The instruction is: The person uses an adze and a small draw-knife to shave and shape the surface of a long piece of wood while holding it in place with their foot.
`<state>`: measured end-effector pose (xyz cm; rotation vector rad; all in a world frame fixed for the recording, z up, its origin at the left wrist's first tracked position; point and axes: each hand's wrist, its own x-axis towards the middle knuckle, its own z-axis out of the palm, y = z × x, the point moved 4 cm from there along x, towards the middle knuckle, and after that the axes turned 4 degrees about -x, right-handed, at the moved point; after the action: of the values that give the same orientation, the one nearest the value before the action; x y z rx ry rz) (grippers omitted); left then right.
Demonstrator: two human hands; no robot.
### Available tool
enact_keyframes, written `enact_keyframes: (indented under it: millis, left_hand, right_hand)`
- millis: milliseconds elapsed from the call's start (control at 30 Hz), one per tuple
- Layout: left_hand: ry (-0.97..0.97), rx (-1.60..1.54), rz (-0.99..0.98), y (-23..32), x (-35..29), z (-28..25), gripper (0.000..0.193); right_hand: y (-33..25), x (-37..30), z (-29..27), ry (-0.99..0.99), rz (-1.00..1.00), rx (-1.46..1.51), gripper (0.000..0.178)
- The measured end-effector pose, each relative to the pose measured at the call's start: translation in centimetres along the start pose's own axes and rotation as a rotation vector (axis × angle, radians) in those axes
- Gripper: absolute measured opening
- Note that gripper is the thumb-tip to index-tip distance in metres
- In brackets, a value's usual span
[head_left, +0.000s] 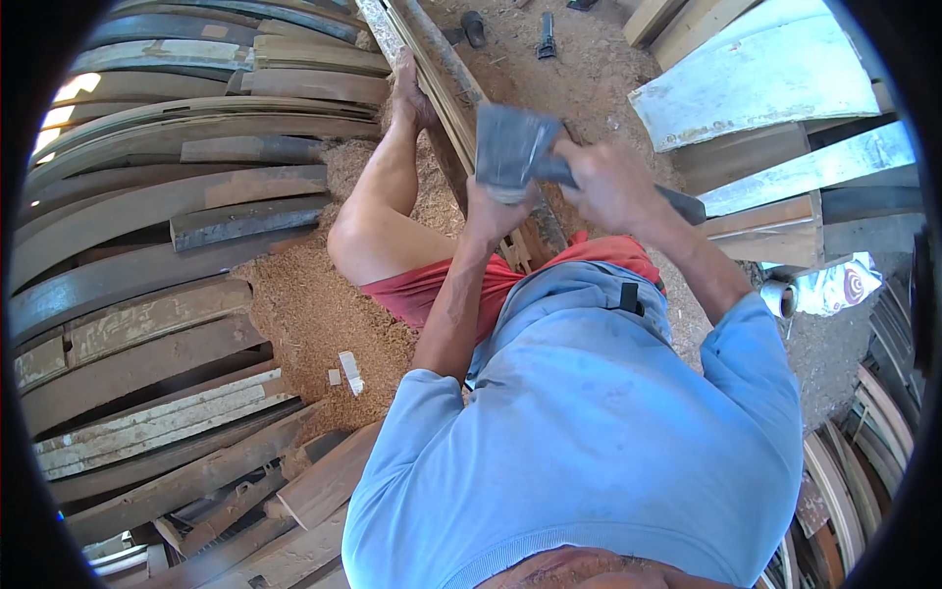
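My right hand [610, 185] is closed around the dark handle of a hatchet [514, 145]; its wide grey head points left. Just below the head, my left hand [498, 211] is closed, its fingers partly hidden behind the metal. A small pale edge shows at its top, but I cannot make out what it holds. Under both hands a long wooden plank [446, 93] runs away from my lap to the upper left. My bare left foot [407, 88] rests against its side.
Stacked timber boards [167, 211] fill the left side. Sawdust and shavings [309, 309] cover the ground beside my leg. A dark clamp-like tool [547, 37] lies at the far side. Whitish boards [756, 83] lean at right, near a white plastic bag [834, 285].
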<state>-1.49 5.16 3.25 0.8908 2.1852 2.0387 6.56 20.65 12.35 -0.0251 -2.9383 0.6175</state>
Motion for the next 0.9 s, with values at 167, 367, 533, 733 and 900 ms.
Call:
enact_keyframes:
  millis: [167, 367, 533, 733, 900]
  left_hand:
    - [-0.135, -0.021, -0.185, -1.9, -1.5, -1.8, 0.008]
    - [-0.163, 0.009, -0.092, -0.5, -1.8, -2.7, 0.008]
    - [-0.126, -0.09, -0.191, -2.8, -3.4, -3.1, 0.011]
    - [-0.192, -0.02, -0.125, -0.5, -5.4, -3.2, 0.017]
    - [-0.202, 0.056, -0.059, -0.9, -4.7, -3.7, 0.024]
  right_hand:
    - [-1.4, 1.0, -4.9, 0.288, 0.027, 0.43, 0.026]
    - [-3.4, 1.7, -4.1, 0.444, -0.16, 0.417, 0.033]
    - [-1.3, 1.7, 0.9, -0.114, -0.109, 0.018, 0.034]
    - [-5.3, 2.4, -7.1, 0.471, -0.156, 0.63, 0.032]
    - [-5.2, 1.5, -2.6, 0.409, -0.383, 0.355, 0.033]
